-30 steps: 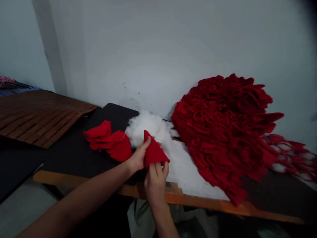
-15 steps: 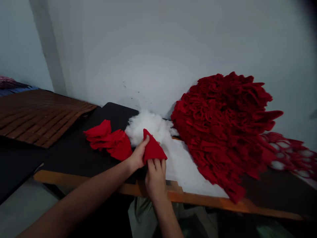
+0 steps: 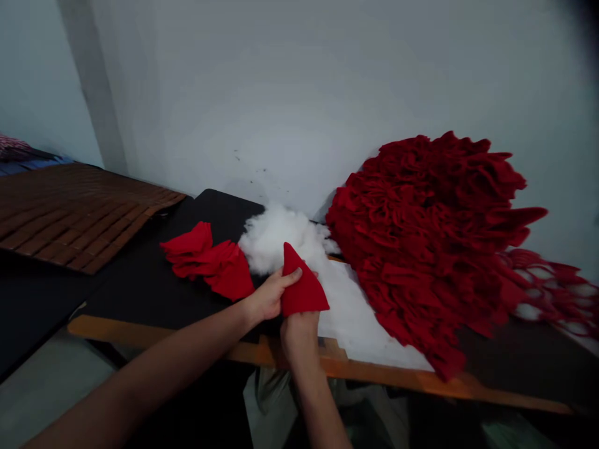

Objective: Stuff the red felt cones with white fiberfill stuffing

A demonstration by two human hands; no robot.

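Note:
A folded red felt triangle [image 3: 302,285] stands point-up between both my hands, just above the table's near edge. My left hand [image 3: 269,297] grips its left side, thumb along the fabric. My right hand [image 3: 298,330] holds it from below, fingers hidden behind the cloth. White stuffing fluff [image 3: 285,237] lies right behind the triangle. A small heap of red felt pieces [image 3: 208,262] rests to the left of my hands.
A large mound of red felt petals [image 3: 430,237] leans on the wall at right, with a red mesh with white filling [image 3: 552,293] beyond it. The black table [image 3: 140,293] has a wooden front edge [image 3: 384,374]. A brown slatted mat [image 3: 70,218] lies at left.
The red triangle has been lifted slightly and turned more upright. My right fingers have slipped from its front to underneath it. The view shifted a little.

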